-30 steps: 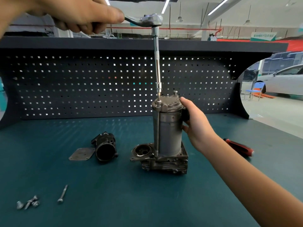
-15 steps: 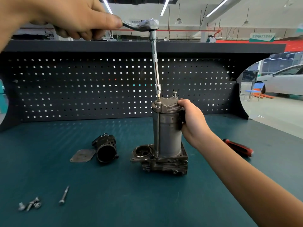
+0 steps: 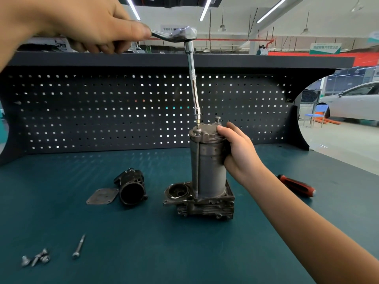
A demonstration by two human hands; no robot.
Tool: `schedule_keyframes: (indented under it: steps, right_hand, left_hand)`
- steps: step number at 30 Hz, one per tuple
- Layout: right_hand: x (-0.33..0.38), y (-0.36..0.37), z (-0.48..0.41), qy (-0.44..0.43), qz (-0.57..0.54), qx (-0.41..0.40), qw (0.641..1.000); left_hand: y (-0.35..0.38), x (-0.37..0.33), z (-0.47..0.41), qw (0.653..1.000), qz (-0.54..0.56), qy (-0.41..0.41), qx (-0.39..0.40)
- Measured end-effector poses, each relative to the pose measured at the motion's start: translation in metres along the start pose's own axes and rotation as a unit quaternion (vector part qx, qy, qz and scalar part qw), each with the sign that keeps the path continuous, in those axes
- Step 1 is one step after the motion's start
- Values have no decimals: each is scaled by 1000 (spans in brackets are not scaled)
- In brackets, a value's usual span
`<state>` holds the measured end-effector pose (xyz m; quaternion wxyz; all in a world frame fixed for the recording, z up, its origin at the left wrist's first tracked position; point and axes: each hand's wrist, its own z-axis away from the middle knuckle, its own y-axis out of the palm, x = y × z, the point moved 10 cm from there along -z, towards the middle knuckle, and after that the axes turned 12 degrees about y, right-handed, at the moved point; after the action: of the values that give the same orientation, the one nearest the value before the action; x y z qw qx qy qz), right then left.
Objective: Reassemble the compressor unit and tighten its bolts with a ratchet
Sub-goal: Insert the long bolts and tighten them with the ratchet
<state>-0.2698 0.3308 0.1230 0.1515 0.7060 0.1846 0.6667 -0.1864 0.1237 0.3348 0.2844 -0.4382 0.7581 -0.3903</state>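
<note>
At the centre of the green bench [image 3: 184, 253], the compressor unit [image 3: 207, 167] stands upright on its finned base. The left hand [image 3: 88, 23], held high, has its fingers curled round the ratchet [image 3: 184, 34] handle. The ratchet's long extension, slightly tilted, meets a bolt [image 3: 198, 131] on the top cap. The right hand [image 3: 238, 152] grips the cylinder's upper right side. Loose bolts [image 3: 37, 259] lie front left.

One head-worn wide-angle view looks forward and down over the near workbench [image 3: 61, 222] toward its pegboard [image 3: 102, 111]

Ratchet [image 3: 184, 34] head shifted slightly toward the left hand [image 3: 88, 23]; extension bar [image 3: 193, 87], upright before, now leans that way
</note>
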Motion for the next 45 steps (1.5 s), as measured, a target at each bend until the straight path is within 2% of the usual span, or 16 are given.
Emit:
schedule_keyframes:
  steps: [4,7,11,18,23,30,34,36,37,38,40,42,45]
  right_hand:
    - [0,-4,-3,5,-23,5,1000]
    - [-1,-4,-6,5,12,-10,1000]
    - [-2,-6,-7,-1,35,-44,998]
    - [2,-9,-7,-22,5,-63,998]
    - [2,-9,-8,-25,-2,-53,998]
    - [1,-12,-10,-25,39,-64,997]
    - [-1,-6,-9,-8,69,-38,997]
    - [5,-7,-5,-41,122,-57,990]
    - [18,-8,3,-108,181,-92,973]
    - [36,-4,18,-206,250,-120,938]
    - [55,22,48,-378,354,-87,851]
    - [51,43,57,-417,442,-4,795]
    - [45,54,49,-393,600,49,696]
  left_hand:
    - [0,-7,-1,1000,10,8,3]
    - [0,-16,1,1000,11,14,-2]
    - [-2,-25,5,998,41,9,-44]
    - [-2,-34,8,996,76,-14,-52]
    - [-2,-38,9,995,77,5,-60]
    - [-4,-27,11,996,66,2,-57]
    - [-4,-27,12,996,63,0,-55]
    - [-4,-29,12,997,61,5,-57]
    - [-4,-29,13,997,59,5,-58]
    - [-4,-30,14,997,58,6,-56]
    - [-4,-33,16,997,57,14,-56]
    - [-4,-36,18,997,45,28,-52]
    - [-4,-36,20,997,52,14,-54]
